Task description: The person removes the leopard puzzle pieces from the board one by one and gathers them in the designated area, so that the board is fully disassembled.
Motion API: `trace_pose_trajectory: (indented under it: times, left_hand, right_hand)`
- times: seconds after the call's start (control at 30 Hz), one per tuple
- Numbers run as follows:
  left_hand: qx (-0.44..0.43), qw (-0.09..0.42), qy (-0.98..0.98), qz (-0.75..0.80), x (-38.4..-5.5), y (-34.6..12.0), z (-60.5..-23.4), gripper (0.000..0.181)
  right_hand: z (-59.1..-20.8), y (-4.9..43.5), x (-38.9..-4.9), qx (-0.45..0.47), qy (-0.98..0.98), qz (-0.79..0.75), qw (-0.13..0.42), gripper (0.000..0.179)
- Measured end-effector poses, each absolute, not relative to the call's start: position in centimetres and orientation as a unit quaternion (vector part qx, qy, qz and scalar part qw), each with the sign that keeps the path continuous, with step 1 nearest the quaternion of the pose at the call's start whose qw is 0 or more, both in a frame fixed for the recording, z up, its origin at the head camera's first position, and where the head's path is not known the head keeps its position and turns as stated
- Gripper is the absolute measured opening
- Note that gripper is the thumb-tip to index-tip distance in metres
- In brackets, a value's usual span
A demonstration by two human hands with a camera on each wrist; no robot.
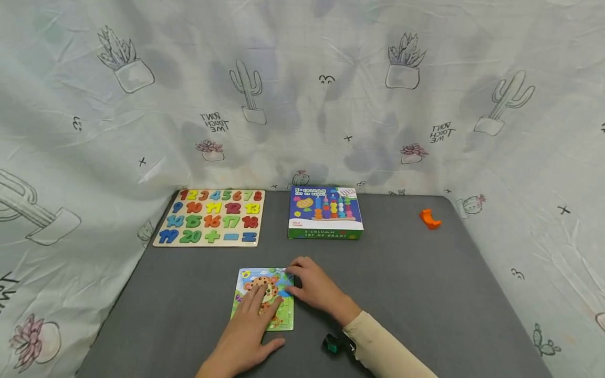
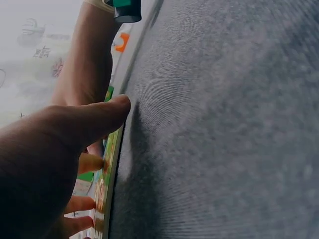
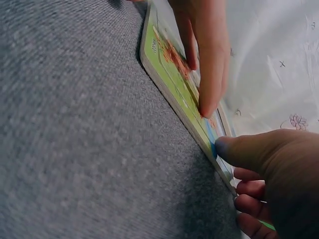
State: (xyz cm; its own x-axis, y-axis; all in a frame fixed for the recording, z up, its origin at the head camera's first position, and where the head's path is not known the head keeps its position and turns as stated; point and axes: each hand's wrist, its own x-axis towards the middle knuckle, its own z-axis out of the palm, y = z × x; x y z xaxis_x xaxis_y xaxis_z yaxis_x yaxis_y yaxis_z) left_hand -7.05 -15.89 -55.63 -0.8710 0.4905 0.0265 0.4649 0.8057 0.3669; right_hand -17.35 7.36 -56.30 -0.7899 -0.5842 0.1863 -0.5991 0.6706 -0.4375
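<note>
I'd call this a screened-off play corner: pale cloth (image 1: 302,105) printed with potted cacti hangs around 3 sides of a grey, fabric-covered tabletop (image 1: 402,273). A number board (image 1: 222,229), a boxed bead set (image 1: 325,212) and an animal picture board (image 1: 283,317) suit it. Home or studio, I can't tell.

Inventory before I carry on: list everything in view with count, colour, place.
Animal puzzle: one, multicoloured, front, centre-left
Number board: one, pale with coloured numbers, far left
Bead box: one, blue and green, far centre
Curved piece: one, orange, far right
Table: one, grey, beneath these
Backdrop: one, pale, printed, around the table
Wrist device: one, black-green, at right wrist
Sleeve: one, cream, right arm
Left hand: one, bare, on puzzle
Right hand: one, bare, at puzzle's right edge
</note>
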Motion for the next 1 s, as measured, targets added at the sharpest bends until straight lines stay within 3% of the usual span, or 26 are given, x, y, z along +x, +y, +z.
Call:
trace_pose_trajectory:
  times: [0.57,1.0]
  left_hand:
    - [0.267,0.069,0.944,0.179,-6.9,-16.5,-55.1,0.096]
    - [0.260,0.078,0.944,0.189,-7.0,-16.5,-55.3,0.096]
  right_hand:
    - [-54.8,6.6,-17.7,0.325,-0.921,0.208,-0.053,0.056]
    - [-54.3,6.3,-19.3,0.323,-0.910,0.232,-0.121,0.052]
